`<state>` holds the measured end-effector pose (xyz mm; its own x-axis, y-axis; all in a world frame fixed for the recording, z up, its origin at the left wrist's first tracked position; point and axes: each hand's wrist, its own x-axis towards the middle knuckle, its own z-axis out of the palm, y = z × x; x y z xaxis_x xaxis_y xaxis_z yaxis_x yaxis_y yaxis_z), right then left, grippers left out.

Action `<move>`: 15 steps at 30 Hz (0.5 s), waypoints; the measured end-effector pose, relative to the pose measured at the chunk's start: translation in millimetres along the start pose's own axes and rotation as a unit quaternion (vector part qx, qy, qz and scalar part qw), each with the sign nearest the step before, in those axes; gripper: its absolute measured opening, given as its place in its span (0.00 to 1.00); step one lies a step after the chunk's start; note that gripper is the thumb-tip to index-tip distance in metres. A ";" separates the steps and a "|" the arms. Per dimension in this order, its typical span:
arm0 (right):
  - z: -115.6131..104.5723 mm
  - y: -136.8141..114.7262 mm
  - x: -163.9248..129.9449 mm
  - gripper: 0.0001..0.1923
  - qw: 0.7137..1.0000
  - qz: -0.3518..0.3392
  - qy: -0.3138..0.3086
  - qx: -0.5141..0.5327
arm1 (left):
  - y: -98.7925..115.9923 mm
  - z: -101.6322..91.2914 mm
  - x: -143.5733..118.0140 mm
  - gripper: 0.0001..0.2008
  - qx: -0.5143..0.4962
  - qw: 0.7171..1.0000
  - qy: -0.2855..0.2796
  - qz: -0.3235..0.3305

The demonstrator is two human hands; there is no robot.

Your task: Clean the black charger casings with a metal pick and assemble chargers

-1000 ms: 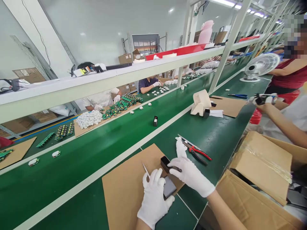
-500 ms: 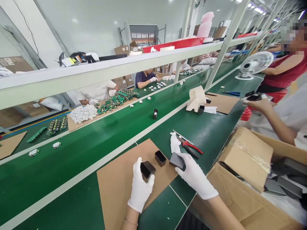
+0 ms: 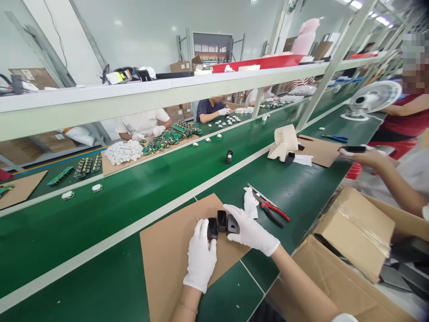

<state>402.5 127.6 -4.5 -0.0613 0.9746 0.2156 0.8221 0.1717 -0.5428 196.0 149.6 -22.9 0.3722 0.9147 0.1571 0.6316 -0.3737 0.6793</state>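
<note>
On the cardboard sheet [image 3: 174, 264] at the belt's near edge, the left hand [image 3: 201, 259] clamps one black shell [image 3: 212, 228] and the right hand [image 3: 250, 230] another [image 3: 232, 224], pressing both against a third shell [image 3: 221, 220] between them, seemingly to line them up, with pliers [image 3: 273, 211] lying near.

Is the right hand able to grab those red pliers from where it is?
Probably yes. The right hand holds a small black box on the cardboard sheet, and the red pliers lie just beyond it on the green table, with nothing between. It would need to put the box down first.
</note>
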 end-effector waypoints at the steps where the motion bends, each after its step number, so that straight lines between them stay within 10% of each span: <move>1: 3.4 1.8 2.7 0.46 1.000 -0.004 -0.005 0.007 | -0.4 0.3 0.8 0.26 0.008 1.000 0.007 -0.003; 15: 16.2 -33.3 29.1 0.35 0.999 -0.046 -0.010 -0.018 | -15.0 -14.4 9.6 0.24 -0.066 0.995 0.080 -0.001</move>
<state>364.2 152.6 6.7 -0.1486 0.9577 0.2463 0.8325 0.2555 -0.4915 180.4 166.2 -21.2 0.2518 0.9321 0.2603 0.5342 -0.3582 0.7657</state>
